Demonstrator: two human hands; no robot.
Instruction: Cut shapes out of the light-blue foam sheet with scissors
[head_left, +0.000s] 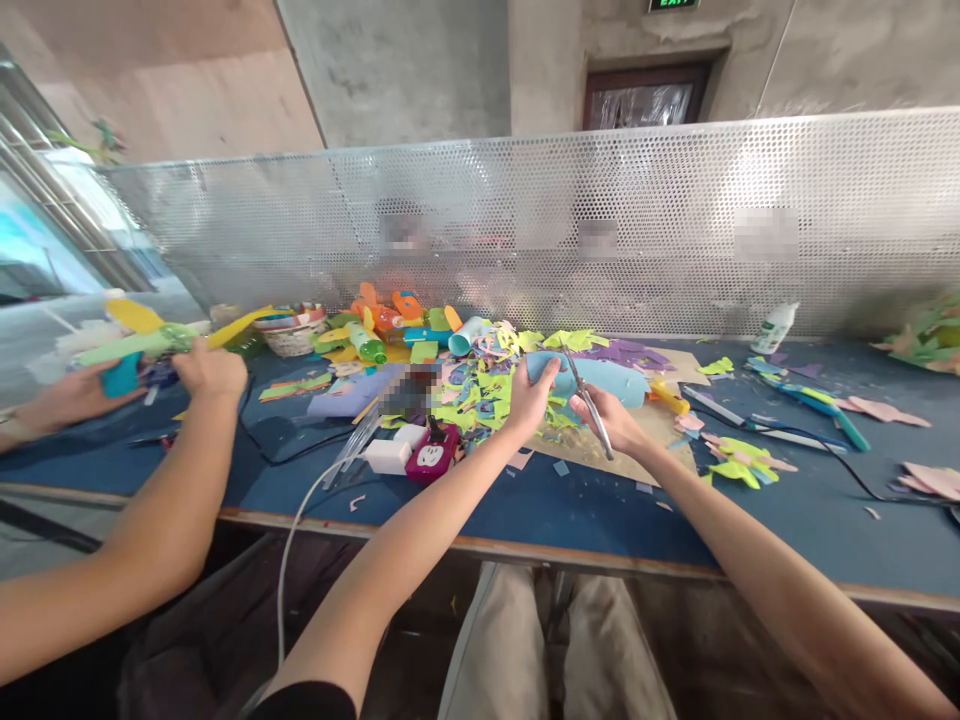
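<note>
My left hand (529, 398) pinches a piece of light blue paper (551, 368) above the table. In my right hand (611, 418) is a pair of metal scissors (595, 410), with the blades pointing up and away at the edge of that paper. Whether the blades are on the paper or just beside it I cannot tell. Behind my right hand lies a rolled sheet of light blue paper (619, 382). A heap of green, purple and pink paper scraps (487, 400) spreads beyond and to the left of my hands.
A magenta power adapter (433, 455) with white plugs and a cable sits left of my forearm. Glue guns (840, 415) and a white bottle (775, 328) are on the right. At far left, a co-worker's hands (214, 370) hold a green bottle craft (161, 342). Perforated metal panel (480, 230) behind.
</note>
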